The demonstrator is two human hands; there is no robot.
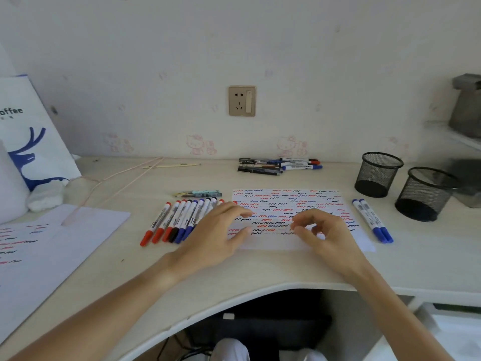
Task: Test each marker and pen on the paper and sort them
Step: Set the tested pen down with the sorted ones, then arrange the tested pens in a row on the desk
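Both hands hover low over the near half of the test paper and neither holds a pen. The left hand lies with fingers straight and loosely spread, its fingertips reaching the paper's left edge, probably to keep the sheet from sliding. The right hand has its fingers loosely curled, thumb and forefinger close together but with nothing visible between them; it looks ready to pick up the next marker.

The paper is covered nearly to its near edge with short red, blue and black squiggles, so testing seems well along.

At 9 o'clock from the left hand, just beside it and partly under its fingers, lies a tidy row of markers, capped in red, black and blue and fanned side by side; this looks like one sorted group. At 3 o'clock from the right hand, beside the paper's right edge, two blue markers lie together as a separate group. At 12 o'clock, well beyond the paper near the wall, sits a looser pile of pens and markers, likely those not yet tested. A few pens lie at 11 o'clock, just behind the row.

Two mesh pen cups stand at 2 o'clock on the tabletop, perhaps meant to receive the sorted groups.
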